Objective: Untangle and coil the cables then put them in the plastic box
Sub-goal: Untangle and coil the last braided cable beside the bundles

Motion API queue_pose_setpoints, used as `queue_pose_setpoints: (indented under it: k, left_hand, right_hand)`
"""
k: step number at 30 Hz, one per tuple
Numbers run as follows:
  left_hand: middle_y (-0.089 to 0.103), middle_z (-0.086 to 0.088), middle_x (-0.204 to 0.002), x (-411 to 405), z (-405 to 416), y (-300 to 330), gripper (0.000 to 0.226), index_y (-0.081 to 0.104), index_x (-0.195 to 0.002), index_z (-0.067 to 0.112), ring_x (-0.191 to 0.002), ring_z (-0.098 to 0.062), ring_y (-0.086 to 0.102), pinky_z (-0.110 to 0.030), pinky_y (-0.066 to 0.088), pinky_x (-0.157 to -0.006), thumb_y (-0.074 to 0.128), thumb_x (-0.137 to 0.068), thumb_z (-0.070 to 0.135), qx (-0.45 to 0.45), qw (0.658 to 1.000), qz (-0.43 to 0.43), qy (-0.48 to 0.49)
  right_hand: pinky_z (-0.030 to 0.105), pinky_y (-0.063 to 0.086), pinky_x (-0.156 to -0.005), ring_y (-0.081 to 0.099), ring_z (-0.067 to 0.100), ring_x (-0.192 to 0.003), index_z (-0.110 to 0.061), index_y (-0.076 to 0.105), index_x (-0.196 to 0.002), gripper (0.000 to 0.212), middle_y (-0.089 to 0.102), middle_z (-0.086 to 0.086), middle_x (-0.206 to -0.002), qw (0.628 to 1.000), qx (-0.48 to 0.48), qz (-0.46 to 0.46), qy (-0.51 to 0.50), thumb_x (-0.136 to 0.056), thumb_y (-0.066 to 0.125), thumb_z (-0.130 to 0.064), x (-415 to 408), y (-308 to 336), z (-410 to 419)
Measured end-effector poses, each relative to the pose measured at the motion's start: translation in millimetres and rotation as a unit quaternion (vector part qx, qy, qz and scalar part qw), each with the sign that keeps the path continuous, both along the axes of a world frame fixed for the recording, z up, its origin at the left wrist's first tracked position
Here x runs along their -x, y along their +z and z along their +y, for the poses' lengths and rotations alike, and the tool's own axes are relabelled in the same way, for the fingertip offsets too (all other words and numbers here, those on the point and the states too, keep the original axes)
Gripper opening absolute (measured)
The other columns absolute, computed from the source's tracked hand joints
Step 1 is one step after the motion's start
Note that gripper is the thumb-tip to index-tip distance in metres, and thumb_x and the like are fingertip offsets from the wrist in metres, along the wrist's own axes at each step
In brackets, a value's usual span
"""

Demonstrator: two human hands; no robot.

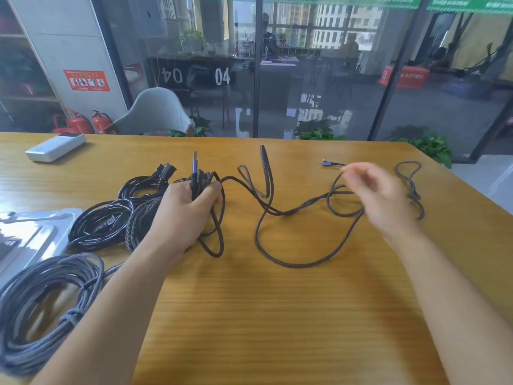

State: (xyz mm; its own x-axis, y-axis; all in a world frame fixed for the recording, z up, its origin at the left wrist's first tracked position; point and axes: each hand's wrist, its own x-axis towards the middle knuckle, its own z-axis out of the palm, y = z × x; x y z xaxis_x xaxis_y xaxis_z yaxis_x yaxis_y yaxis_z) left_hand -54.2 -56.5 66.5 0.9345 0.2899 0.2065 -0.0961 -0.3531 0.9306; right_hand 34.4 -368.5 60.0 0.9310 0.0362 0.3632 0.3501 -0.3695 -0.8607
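A long dark braided cable [288,262] sprawls in loose loops across the middle of the wooden table [277,315]. My left hand [188,209] grips a bundle of its loops, with a USB plug [194,165] sticking up above the fist. My right hand [377,195] is blurred over the cable's right part, fingers loosely spread near the angled plug [327,163]; whether it pinches the cable I cannot tell. A glossy black coiled cable [97,226] lies left of my left hand. A grey braided coil [41,315] sits at the near left. The clear plastic box [33,232] is at the left edge.
A white power bank [55,147] lies at the table's far left. A grey chair [155,109] stands behind the table before a glass wall. More cable loops [410,187] lie near the right table edge.
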Motion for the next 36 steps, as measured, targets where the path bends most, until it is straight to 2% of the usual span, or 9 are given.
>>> queue_pose_setpoints:
  k: [4,6,11,15,21,26,29,32,36]
  left_hand:
    - [0.028,-0.003,-0.057,1.3,-7.2,-0.8,0.036,0.051,-0.067,0.012,-0.055,-0.021,0.022,-0.028,0.021,-0.049,0.061,-0.099,0.024,-0.013,0.999,-0.003,-0.032]
    - [0.028,-0.007,-0.061,2.4,-10.8,-0.3,0.035,0.051,-0.073,0.002,-0.056,-0.022,0.021,-0.029,0.021,-0.049,0.061,-0.101,0.023,-0.019,0.998,-0.010,-0.062]
    - [0.025,-0.002,-0.057,6.1,-15.5,2.2,0.037,0.052,-0.077,-0.002,-0.049,-0.017,0.021,-0.024,0.024,-0.045,0.057,-0.105,0.021,-0.008,0.992,-0.016,-0.127]
    - [0.025,-0.002,-0.057,5.7,-14.8,2.8,0.038,0.051,-0.078,-0.004,-0.047,-0.017,0.020,-0.023,0.023,-0.044,0.056,-0.106,0.022,0.012,0.991,-0.015,-0.135]
    - [0.029,-0.004,-0.060,2.9,-6.0,1.5,0.032,0.054,-0.072,0.015,-0.048,-0.017,0.022,-0.027,0.021,-0.047,0.060,-0.103,0.025,0.049,0.998,-0.022,-0.029]
    - [0.031,-0.005,-0.060,-1.2,-2.7,-1.7,0.035,0.054,-0.070,0.017,-0.047,-0.015,0.024,-0.026,0.024,-0.046,0.060,-0.102,0.028,0.033,0.999,-0.011,0.013]
    - [0.030,-0.003,-0.058,-1.3,-6.9,-3.2,0.035,0.054,-0.071,0.015,-0.049,-0.016,0.023,-0.025,0.023,-0.045,0.059,-0.103,0.027,0.008,1.000,-0.015,0.005]
    - [0.031,-0.003,-0.058,-1.3,-7.7,-4.3,0.034,0.056,-0.073,0.013,-0.048,-0.016,0.023,-0.025,0.024,-0.045,0.059,-0.103,0.028,0.004,1.000,-0.015,0.009]
    - [0.032,0.000,-0.056,-1.7,-6.3,-4.1,0.035,0.055,-0.072,0.014,-0.047,-0.014,0.025,-0.024,0.026,-0.045,0.059,-0.104,0.029,-0.002,1.000,-0.014,0.023]
  right_hand:
    - [0.022,0.041,-0.109,0.051,-0.004,-0.131,-0.044,0.031,-0.158,0.096,0.047,-0.019,-0.151,0.971,0.138,0.045,0.191,-0.077,0.077,-0.064,27.1,-18.1,52.1]
    - [0.031,0.038,-0.115,0.042,-0.001,-0.140,-0.050,0.008,-0.162,0.114,0.032,-0.022,-0.162,0.955,0.208,0.071,0.198,-0.072,0.072,-0.077,31.3,-28.8,73.2]
    - [0.032,0.031,-0.111,0.037,0.012,-0.143,-0.034,0.023,-0.162,0.085,0.046,-0.016,-0.152,0.973,0.218,0.051,0.065,-0.094,0.065,-0.062,14.9,-37.2,85.0]
    - [0.035,0.042,-0.106,0.054,0.014,-0.124,-0.030,0.060,-0.128,0.047,0.064,-0.017,-0.123,0.954,0.287,0.051,0.075,-0.091,0.071,-0.057,3.5,-46.4,70.2]
    - [0.012,0.048,-0.078,0.067,-0.001,-0.087,-0.033,0.066,-0.092,0.010,0.073,-0.015,-0.087,0.974,0.190,0.002,0.122,-0.095,0.074,-0.039,-1.1,-37.3,47.3]
    - [0.015,0.045,-0.070,0.066,0.001,-0.074,-0.021,0.071,-0.086,0.028,0.076,-0.009,-0.082,0.992,0.087,-0.032,0.083,-0.108,0.056,-0.028,0.9,-20.0,27.9]
    - [0.023,0.055,-0.084,0.072,0.005,-0.088,-0.020,0.075,-0.096,0.028,0.078,-0.010,-0.088,0.999,0.023,-0.024,0.023,-0.110,0.052,-0.026,-5.5,-21.4,25.2]
    - [0.042,0.052,-0.068,0.059,0.021,-0.062,-0.017,0.078,-0.096,0.033,0.064,-0.008,-0.063,0.997,0.018,-0.017,-0.069,-0.109,0.052,-0.034,-13.3,-26.3,16.7]
    - [0.049,0.056,-0.077,0.067,0.032,-0.082,-0.017,0.077,-0.090,0.034,0.075,0.013,-0.090,0.989,0.015,0.081,-0.126,-0.107,0.054,-0.036,-25.0,-31.9,0.9]
